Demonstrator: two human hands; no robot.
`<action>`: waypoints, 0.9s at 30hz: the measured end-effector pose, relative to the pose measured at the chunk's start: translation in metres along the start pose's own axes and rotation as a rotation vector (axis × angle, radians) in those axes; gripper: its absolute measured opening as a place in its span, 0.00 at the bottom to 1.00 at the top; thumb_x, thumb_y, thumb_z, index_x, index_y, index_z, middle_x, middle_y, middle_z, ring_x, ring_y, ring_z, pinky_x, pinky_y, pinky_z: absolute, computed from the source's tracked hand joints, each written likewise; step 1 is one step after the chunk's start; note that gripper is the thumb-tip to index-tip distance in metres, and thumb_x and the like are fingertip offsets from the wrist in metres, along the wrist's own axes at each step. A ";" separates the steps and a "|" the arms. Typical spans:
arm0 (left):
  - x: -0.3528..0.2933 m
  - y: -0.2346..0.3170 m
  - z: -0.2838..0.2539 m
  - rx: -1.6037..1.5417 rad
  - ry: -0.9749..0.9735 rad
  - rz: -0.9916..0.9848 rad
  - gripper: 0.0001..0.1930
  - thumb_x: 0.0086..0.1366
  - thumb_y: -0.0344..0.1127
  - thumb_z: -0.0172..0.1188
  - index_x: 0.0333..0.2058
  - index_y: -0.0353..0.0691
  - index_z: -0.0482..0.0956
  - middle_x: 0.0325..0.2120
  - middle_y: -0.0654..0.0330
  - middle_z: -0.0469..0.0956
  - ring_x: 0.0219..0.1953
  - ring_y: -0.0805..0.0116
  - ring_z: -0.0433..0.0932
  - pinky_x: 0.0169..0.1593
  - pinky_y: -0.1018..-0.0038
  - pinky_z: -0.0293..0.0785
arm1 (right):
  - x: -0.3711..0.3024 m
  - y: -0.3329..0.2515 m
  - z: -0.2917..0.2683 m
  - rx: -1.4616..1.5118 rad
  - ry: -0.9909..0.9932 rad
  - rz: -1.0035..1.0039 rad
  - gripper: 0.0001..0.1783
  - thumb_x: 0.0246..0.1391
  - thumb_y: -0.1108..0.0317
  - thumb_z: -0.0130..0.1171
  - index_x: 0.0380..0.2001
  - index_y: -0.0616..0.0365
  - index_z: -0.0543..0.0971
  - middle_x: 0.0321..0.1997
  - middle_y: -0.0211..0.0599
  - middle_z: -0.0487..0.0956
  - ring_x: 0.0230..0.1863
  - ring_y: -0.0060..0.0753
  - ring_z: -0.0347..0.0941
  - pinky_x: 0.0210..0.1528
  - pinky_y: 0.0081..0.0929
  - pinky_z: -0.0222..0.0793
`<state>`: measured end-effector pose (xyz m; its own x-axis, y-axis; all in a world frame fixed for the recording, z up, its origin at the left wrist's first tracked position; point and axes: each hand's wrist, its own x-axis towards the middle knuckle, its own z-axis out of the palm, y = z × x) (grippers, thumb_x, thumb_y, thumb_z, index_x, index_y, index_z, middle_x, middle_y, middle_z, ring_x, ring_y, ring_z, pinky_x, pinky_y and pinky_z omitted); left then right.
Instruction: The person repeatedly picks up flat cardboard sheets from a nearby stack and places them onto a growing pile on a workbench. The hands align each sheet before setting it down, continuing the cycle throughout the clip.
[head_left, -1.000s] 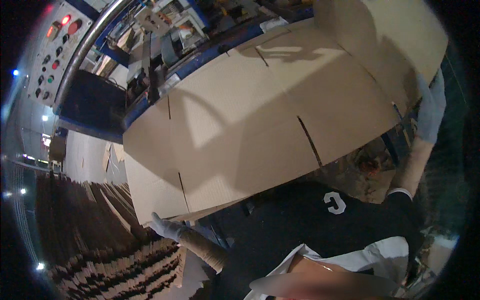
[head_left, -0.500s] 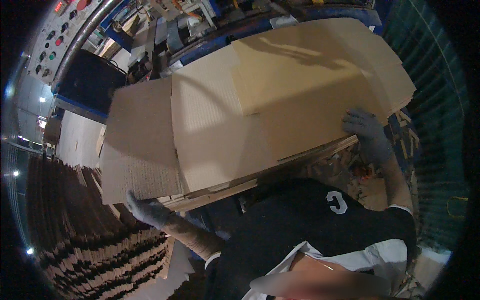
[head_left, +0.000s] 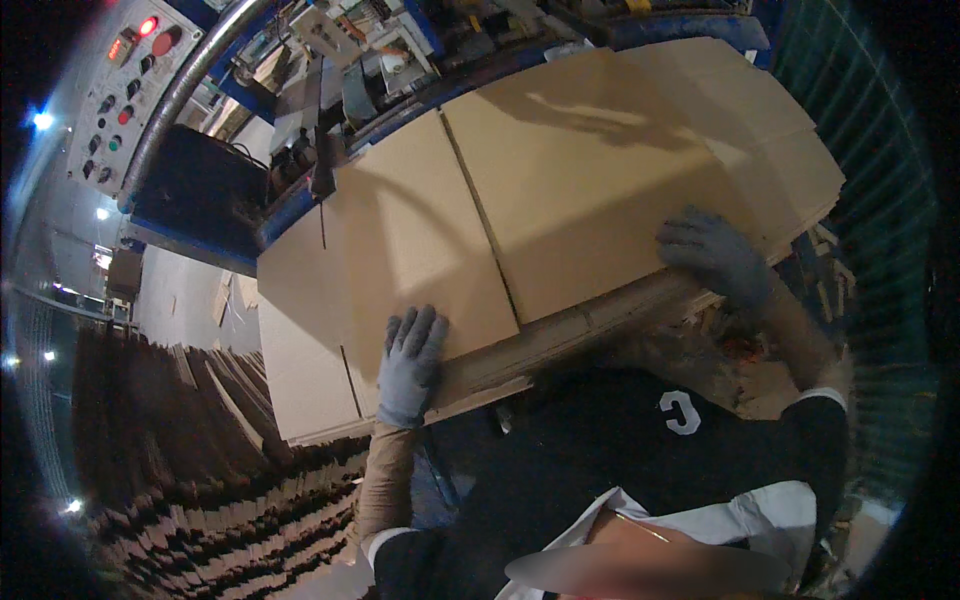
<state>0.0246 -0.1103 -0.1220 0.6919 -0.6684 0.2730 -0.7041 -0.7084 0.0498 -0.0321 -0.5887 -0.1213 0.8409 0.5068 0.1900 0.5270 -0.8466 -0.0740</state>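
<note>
Grey-gloved left hand [head_left: 410, 360] and grey-gloved right hand [head_left: 718, 255] lay flat, fingers loosely spread, on the tan, creased cardboard sheet [head_left: 575, 190] atop lighter flat cardboard [head_left: 300, 345] beside the blue metal machine frame [head_left: 690, 32] — uneven palm pressure probably risked skewing it.
</note>
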 end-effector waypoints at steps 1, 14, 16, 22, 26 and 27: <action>0.001 -0.008 -0.001 0.026 -0.004 0.005 0.27 0.53 0.27 0.53 0.55 0.45 0.70 0.56 0.51 0.68 0.59 0.47 0.66 0.63 0.50 0.57 | 0.009 0.006 0.001 -0.030 -0.017 -0.007 0.18 0.48 0.65 0.58 0.46 0.47 0.77 0.57 0.35 0.72 0.62 0.42 0.63 0.64 0.47 0.55; 0.134 -0.145 0.044 0.174 0.238 -0.032 0.30 0.53 0.24 0.53 0.58 0.46 0.69 0.54 0.49 0.70 0.56 0.49 0.68 0.59 0.58 0.64 | 0.165 0.148 0.054 -0.325 0.304 -0.239 0.23 0.43 0.51 0.61 0.47 0.32 0.76 0.59 0.31 0.70 0.63 0.47 0.60 0.61 0.49 0.59; 0.167 -0.152 0.038 0.382 0.062 -0.152 0.26 0.56 0.26 0.55 0.56 0.39 0.68 0.53 0.47 0.71 0.55 0.48 0.68 0.59 0.60 0.64 | 0.191 0.154 0.063 -0.426 0.156 -0.062 0.21 0.44 0.53 0.60 0.46 0.35 0.76 0.58 0.33 0.70 0.60 0.48 0.63 0.59 0.48 0.61; 0.139 -0.128 0.006 -0.818 0.421 -0.431 0.33 0.57 0.35 0.62 0.60 0.34 0.62 0.51 0.45 0.73 0.53 0.51 0.71 0.59 0.63 0.64 | 0.165 0.139 0.032 -0.021 0.102 0.558 0.22 0.53 0.50 0.55 0.45 0.52 0.76 0.51 0.45 0.74 0.50 0.48 0.72 0.53 0.47 0.68; -0.009 -0.133 -0.005 0.161 0.483 -1.124 0.32 0.64 0.52 0.55 0.60 0.38 0.63 0.55 0.45 0.69 0.53 0.51 0.71 0.57 0.61 0.67 | -0.023 0.189 -0.027 0.077 0.550 1.074 0.30 0.54 0.45 0.55 0.51 0.58 0.74 0.45 0.41 0.79 0.42 0.43 0.76 0.48 0.37 0.72; -0.044 -0.137 0.000 0.211 0.395 -1.511 0.29 0.65 0.51 0.54 0.59 0.40 0.66 0.52 0.46 0.72 0.52 0.53 0.73 0.55 0.60 0.68 | -0.069 0.204 -0.038 0.099 0.657 1.271 0.32 0.55 0.44 0.54 0.52 0.59 0.73 0.44 0.40 0.80 0.40 0.42 0.77 0.46 0.34 0.73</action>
<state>0.0903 0.0161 -0.1409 0.5994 0.7327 0.3223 0.6287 -0.6802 0.3770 0.0131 -0.8025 -0.1127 0.5453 -0.7605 0.3525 -0.4963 -0.6318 -0.5953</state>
